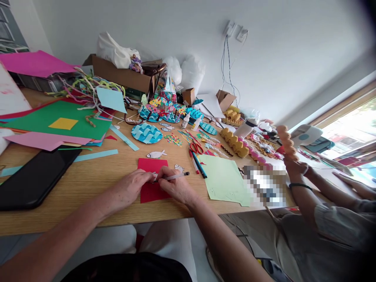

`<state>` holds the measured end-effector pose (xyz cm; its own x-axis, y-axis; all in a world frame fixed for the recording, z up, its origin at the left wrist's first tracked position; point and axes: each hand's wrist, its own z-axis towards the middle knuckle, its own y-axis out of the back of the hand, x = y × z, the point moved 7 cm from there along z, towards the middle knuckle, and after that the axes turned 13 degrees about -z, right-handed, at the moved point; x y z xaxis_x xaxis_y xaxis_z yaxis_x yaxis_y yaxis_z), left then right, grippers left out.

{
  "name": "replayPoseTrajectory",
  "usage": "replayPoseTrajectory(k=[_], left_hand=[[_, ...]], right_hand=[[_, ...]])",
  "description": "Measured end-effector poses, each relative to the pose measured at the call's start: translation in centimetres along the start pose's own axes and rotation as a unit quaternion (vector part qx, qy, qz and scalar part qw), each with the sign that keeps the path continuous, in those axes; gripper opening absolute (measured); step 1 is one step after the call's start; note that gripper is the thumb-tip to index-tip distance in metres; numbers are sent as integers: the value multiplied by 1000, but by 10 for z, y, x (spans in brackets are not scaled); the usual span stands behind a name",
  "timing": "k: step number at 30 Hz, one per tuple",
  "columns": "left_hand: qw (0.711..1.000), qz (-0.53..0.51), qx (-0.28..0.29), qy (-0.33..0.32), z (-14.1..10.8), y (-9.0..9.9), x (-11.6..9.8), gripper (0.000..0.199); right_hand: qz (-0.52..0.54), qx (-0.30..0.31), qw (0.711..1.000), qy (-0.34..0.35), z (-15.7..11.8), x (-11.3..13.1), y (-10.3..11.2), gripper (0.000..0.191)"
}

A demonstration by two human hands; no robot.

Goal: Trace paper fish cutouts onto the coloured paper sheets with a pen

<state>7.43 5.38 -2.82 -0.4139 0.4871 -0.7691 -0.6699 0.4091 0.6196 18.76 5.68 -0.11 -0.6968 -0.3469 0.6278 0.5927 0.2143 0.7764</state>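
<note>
A red sheet of paper (151, 192) lies on the wooden table in front of me. My right hand (173, 184) is closed around a pen (178, 176), its tip low over the sheet. Fingers of my left hand (133, 187) pinch a small white paper piece (154, 177) against the red paper. One white paper fish (155, 154) rests just beyond the sheet, and another (179, 168) is partly behind the pen. A pale green sheet (225, 178) lies to the right, beside red-handled scissors (196, 148) and two markers (199, 164).
A black phone (35, 178) and coloured papers (35, 121) cover the left side. Blue decorated plates (146, 133), glue bottles (185, 120) and boxes (126, 76) stand farther back. At the right, another person's hand (295, 166) holds an orange wavy strip (286, 141).
</note>
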Motion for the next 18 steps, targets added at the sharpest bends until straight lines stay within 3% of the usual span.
replayPoseTrajectory(k=[18], left_hand=[[1000,-14,5,0,2,0,8,41]], right_hand=[[-28,-5,999,19,1,5,-1,13]])
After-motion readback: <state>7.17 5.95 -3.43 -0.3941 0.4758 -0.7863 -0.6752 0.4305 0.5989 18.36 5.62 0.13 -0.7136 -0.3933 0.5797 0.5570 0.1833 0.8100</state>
